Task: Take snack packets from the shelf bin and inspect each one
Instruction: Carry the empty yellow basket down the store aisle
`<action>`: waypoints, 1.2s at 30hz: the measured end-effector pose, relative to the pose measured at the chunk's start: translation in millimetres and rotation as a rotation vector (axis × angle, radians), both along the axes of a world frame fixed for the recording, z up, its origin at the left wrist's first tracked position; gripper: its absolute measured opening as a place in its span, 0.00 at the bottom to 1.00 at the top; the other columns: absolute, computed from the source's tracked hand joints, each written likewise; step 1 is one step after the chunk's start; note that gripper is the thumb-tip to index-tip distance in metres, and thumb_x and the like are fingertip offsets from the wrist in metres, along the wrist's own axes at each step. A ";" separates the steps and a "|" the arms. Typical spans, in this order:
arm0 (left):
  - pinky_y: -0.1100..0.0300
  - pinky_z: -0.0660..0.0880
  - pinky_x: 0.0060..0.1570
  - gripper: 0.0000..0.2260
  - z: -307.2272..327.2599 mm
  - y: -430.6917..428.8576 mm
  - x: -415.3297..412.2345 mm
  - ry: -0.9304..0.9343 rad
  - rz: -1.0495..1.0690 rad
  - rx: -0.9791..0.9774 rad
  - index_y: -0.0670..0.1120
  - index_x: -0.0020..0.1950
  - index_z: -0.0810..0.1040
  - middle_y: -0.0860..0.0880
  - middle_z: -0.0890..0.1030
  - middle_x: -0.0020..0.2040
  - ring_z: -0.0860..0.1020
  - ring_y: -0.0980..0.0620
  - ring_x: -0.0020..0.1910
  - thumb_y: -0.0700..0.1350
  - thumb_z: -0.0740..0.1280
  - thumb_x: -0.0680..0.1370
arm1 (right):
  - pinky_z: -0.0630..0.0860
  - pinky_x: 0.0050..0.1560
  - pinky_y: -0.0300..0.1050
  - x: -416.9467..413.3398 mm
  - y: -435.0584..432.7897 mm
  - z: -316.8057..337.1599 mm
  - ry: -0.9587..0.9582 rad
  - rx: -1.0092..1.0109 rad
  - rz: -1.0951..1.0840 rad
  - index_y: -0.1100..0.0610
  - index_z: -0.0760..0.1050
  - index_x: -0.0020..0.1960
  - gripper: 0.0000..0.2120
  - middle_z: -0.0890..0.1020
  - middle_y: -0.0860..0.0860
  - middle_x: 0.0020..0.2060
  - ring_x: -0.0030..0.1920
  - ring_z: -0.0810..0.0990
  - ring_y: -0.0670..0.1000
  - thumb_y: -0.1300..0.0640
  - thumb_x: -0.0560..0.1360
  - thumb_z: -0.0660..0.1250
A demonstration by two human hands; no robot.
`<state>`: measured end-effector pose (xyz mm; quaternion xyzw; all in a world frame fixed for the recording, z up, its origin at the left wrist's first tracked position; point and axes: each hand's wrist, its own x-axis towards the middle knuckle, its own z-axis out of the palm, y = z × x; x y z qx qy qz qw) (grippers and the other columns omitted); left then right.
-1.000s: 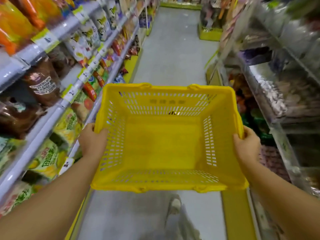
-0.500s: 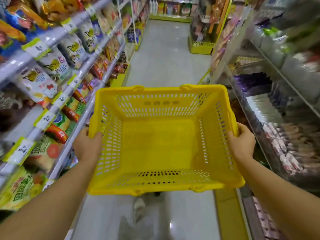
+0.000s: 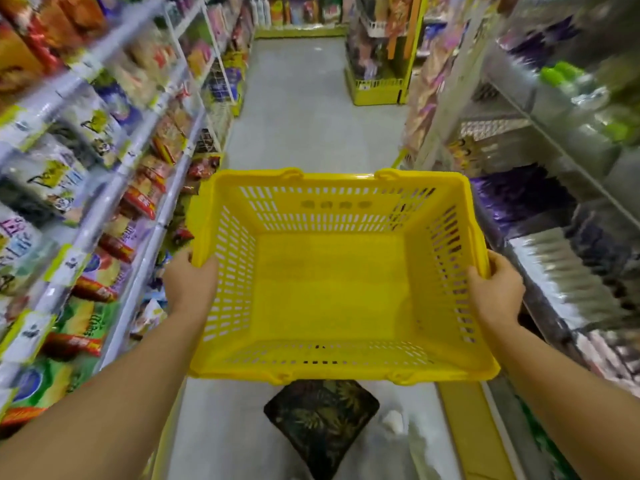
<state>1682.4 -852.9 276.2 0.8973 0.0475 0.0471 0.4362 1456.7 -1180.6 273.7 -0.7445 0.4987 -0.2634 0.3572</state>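
Observation:
I carry a yellow plastic basket (image 3: 446,271) in front of me, and nothing lies inside it. My left hand (image 3: 190,282) grips its left rim. My right hand (image 3: 493,289) grips its right rim. Snack packets (image 3: 142,199) in red, orange and green fill the shelves on my left, blurred by motion. More packets, purple and silver (image 3: 526,195), lie on the shelves to my right.
A grey aisle floor (image 3: 311,109) runs ahead between the two shelf rows. A yellow-based display stand (image 3: 377,88) sits at the far right of the aisle. My patterned trouser leg (image 3: 322,420) shows below the basket.
I have walked forward along the aisle. The shelves have slid past and the far display is closer. Both hands keep the same grip on the basket.

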 end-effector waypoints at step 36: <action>0.52 0.68 0.46 0.10 -334.5 -294.2 345.3 0.137 -0.068 0.146 0.39 0.54 0.78 0.36 0.81 0.49 0.78 0.38 0.49 0.41 0.68 0.75 | 0.71 0.56 0.60 318.9 -268.7 -347.6 0.433 0.054 -0.065 0.64 0.71 0.68 0.21 0.78 0.71 0.57 0.56 0.77 0.71 0.62 0.77 0.66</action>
